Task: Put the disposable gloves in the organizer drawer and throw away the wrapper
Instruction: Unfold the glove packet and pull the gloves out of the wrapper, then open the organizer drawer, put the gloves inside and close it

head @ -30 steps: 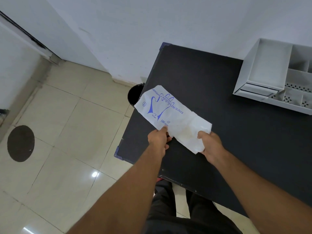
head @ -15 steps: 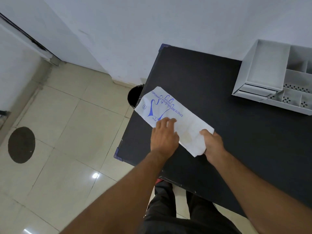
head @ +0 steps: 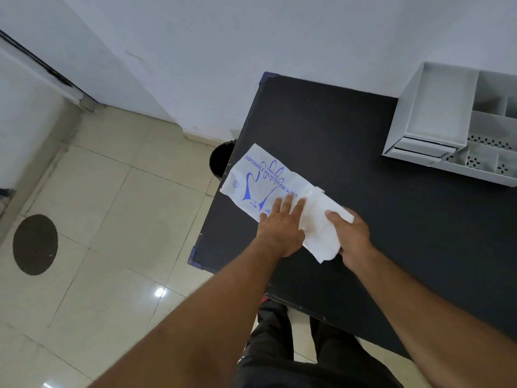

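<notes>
A white wrapper [head: 260,177] printed with a blue glove outline lies on the black table [head: 335,130], its left end over the table's left edge. My left hand [head: 279,228] lies flat on the wrapper's near part, fingers spread, pressing it down. A stack of thin white disposable gloves [head: 316,228] sticks out of the wrapper's right end. My right hand [head: 349,233] is closed on the stack's right edge. The white organizer [head: 436,107] stands at the table's far right; its low drawer [head: 422,148] looks slightly pulled out.
A black bin [head: 221,161] stands on the tiled floor beside the table's left edge, partly hidden by the table. A dark round floor cover [head: 35,245] lies far left. White walls run behind the table. My legs show below the table's near edge.
My left hand went from pinching the wrapper's near edge to lying flat on it. The gloves have slid further out of the right end in my right hand.
</notes>
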A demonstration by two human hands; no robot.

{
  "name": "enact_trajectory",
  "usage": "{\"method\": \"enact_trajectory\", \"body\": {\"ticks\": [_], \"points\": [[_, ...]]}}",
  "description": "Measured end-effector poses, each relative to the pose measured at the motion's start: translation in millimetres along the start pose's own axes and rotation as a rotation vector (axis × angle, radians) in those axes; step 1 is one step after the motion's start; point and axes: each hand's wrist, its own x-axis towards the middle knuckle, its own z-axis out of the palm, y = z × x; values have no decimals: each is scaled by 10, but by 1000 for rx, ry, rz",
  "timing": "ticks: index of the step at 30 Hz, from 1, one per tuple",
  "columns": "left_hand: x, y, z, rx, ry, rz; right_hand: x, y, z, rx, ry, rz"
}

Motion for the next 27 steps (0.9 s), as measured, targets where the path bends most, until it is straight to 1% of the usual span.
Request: {"method": "enact_trajectory", "body": {"ticks": [3,5,10,12,18,22,24,27], "points": [[10,-19,-15,-10,6,-7,13,-16,-24,-65,30,15],[21,-28,-16,-20,11,-13,19,-21,-58,-57,56,31],[23,-6,-29,-16,-3,-24,33,7,-121,-45,18,63],[23,1,-32,-13,-10,-20,28,25,-162,-56,41,51],[14,-20,-38,-28,-11,-14,-44,-12,-233,129,148,-7],[-48,71,-54,-69,120,19,-75,-85,-355,182,208,-40],[-67,102,-75,-52,110,26,-118,-137,-428,210,222,-48],[-25,142,-156,18,18,-1,-171,-229,-555,282,253,-73]]}}
